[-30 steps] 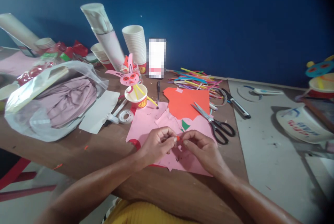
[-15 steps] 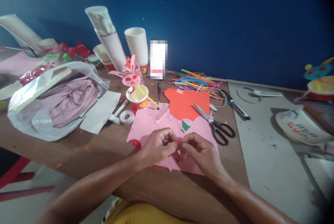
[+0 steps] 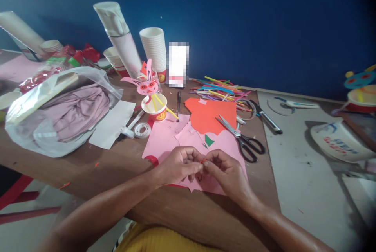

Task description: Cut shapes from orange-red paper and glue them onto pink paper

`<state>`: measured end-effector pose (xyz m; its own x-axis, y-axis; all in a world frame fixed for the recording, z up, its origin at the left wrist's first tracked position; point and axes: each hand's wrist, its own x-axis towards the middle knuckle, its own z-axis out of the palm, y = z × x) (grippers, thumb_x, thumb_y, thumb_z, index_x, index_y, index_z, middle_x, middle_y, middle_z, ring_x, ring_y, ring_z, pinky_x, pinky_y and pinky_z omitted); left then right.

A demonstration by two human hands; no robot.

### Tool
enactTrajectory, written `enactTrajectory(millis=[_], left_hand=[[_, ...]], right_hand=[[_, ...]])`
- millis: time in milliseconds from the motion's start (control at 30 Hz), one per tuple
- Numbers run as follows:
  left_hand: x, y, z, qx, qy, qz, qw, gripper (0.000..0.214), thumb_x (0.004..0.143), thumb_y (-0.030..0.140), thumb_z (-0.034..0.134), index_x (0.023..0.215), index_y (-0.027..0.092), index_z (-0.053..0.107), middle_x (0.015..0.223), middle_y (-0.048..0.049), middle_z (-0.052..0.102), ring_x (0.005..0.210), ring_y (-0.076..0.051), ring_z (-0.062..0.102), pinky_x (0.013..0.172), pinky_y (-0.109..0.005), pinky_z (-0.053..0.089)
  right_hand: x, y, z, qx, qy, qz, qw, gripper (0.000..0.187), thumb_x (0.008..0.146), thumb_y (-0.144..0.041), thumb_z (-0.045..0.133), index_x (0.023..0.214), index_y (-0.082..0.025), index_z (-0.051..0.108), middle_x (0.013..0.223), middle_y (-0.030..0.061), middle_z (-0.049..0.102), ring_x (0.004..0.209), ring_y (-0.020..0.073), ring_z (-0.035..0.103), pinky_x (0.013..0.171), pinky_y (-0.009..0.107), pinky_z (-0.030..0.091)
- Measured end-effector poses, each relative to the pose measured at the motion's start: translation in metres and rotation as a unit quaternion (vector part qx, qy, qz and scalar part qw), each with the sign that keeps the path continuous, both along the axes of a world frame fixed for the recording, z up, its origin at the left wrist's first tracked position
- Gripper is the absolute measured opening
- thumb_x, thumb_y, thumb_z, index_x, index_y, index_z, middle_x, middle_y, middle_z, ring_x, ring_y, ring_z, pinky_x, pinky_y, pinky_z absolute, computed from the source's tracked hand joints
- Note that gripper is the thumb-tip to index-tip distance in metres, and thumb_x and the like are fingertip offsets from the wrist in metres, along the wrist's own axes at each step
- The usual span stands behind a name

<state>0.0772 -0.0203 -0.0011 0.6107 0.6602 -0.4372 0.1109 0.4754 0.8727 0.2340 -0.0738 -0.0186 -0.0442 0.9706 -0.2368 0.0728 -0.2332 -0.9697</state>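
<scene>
Between the fingertips of my left hand and my right hand is a tiny orange-red paper piece. Both hands pinch it, over a pink paper sheet on the table. A small green paper scrap lies just beyond my fingers. Orange paper overlaps the back of the pink sheet. Black-handled scissors rest half open to the right of my right hand. A paper cup with a pink rabbit-like cutout face stands behind the pink sheet.
Colourful sticks are heaped by the wall, with a utility knife to their right. Tape, a white card and a plastic bag holding cloth lie left. Stacked cups and a spray can stand behind.
My fingers have shifted slightly around the orange-red paper piece, and more of it shows at their tips. The things on the table have stayed in place; the view has tilted a little.
</scene>
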Motion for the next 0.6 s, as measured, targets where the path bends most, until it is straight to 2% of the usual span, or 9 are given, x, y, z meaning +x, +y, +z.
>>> enactTrajectory(millis=[100, 200, 267, 333, 400, 500, 600], left_hand=[[-0.002, 0.0, -0.003, 0.037, 0.023, 0.003, 0.999, 0.011, 0.07, 0.022, 0.057, 0.073, 0.013, 0.052, 0.059, 0.0011, 0.058, 0.044, -0.005, 0.047, 0.043, -0.017, 0.039], [-0.004, -0.004, -0.004, 0.119, 0.077, -0.022, 0.99, 0.007, 0.073, 0.02, 0.054, 0.072, 0.014, 0.054, 0.059, 0.0014, 0.056, 0.049, -0.006, 0.047, 0.046, -0.017, 0.038], [-0.005, -0.008, -0.004, 0.22, 0.124, -0.053, 0.966, 0.006, 0.074, 0.017, 0.051, 0.072, 0.015, 0.056, 0.062, 0.0012, 0.057, 0.054, -0.007, 0.048, 0.05, -0.018, 0.037], [-0.005, -0.012, -0.004, 0.323, 0.159, -0.081, 0.93, 0.009, 0.074, 0.014, 0.05, 0.074, 0.016, 0.059, 0.069, 0.0005, 0.06, 0.061, -0.009, 0.051, 0.056, -0.019, 0.038], [-0.004, -0.014, -0.004, 0.385, 0.178, -0.106, 0.899, 0.01, 0.074, 0.013, 0.05, 0.075, 0.017, 0.06, 0.075, -0.0003, 0.062, 0.067, -0.01, 0.053, 0.061, -0.019, 0.038], [-0.003, -0.015, -0.005, 0.415, 0.199, -0.141, 0.876, 0.01, 0.075, 0.014, 0.05, 0.076, 0.017, 0.06, 0.076, -0.0013, 0.062, 0.069, -0.011, 0.053, 0.063, -0.02, 0.039], [-0.004, -0.015, -0.005, 0.422, 0.215, -0.153, 0.868, 0.009, 0.076, 0.017, 0.05, 0.076, 0.018, 0.059, 0.075, -0.0013, 0.062, 0.069, -0.012, 0.054, 0.063, -0.021, 0.039]], right_hand=[[0.005, 0.004, 0.002, 0.014, -0.034, 0.02, 0.999, 0.016, 0.084, -0.032, 0.054, 0.081, -0.018, 0.061, 0.068, 0.0001, 0.064, 0.063, 0.0137, 0.06, 0.062, 0.024, 0.047], [0.018, 0.015, 0.006, 0.081, -0.155, 0.044, 0.984, 0.019, 0.086, -0.032, 0.051, 0.083, -0.019, 0.065, 0.076, 0.0012, 0.066, 0.071, 0.0147, 0.061, 0.066, 0.024, 0.045], [0.027, 0.025, 0.008, 0.145, -0.288, 0.042, 0.946, 0.019, 0.086, -0.03, 0.05, 0.083, -0.02, 0.065, 0.082, 0.0023, 0.066, 0.076, 0.0158, 0.06, 0.068, 0.025, 0.042], [0.03, 0.034, 0.007, 0.167, -0.419, 0.045, 0.891, 0.019, 0.085, -0.03, 0.051, 0.081, -0.02, 0.066, 0.08, 0.0027, 0.065, 0.074, 0.0168, 0.06, 0.065, 0.026, 0.039], [0.028, 0.04, 0.004, 0.176, -0.517, 0.057, 0.836, 0.021, 0.084, -0.036, 0.053, 0.08, -0.02, 0.065, 0.078, 0.0033, 0.064, 0.072, 0.0182, 0.06, 0.065, 0.028, 0.037], [0.019, 0.045, -0.004, 0.198, -0.599, 0.07, 0.773, 0.026, 0.083, -0.042, 0.053, 0.084, -0.018, 0.064, 0.078, 0.005, 0.064, 0.075, 0.0207, 0.06, 0.07, 0.03, 0.035], [0.012, 0.048, -0.008, 0.2, -0.629, 0.072, 0.748, 0.023, 0.086, -0.035, 0.048, 0.082, -0.018, 0.062, 0.077, 0.0046, 0.065, 0.073, 0.02, 0.06, 0.069, 0.03, 0.034]])
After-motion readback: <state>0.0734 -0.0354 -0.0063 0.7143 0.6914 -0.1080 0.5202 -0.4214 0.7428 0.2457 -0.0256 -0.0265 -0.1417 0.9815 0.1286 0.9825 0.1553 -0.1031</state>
